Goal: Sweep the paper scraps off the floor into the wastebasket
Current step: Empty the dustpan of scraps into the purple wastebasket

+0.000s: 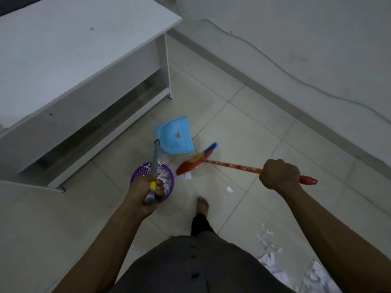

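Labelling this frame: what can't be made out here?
Head view:
Basket contents: left hand and dustpan handle cover most.
Scrap pile: cut by bottom edge.
Dustpan label: too small.
Broom head: motion-blurred.

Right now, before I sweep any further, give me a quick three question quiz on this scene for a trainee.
1. Fill in: the left hand grips the long grey handle of the blue plastic ____.
2. Which hand grips the red patterned broom handle? A: left. B: right.
3. True or false: the purple plastic mesh wastebasket already holds white paper scraps.
Key: 1 dustpan; 2 B, the right hand; 3 true.
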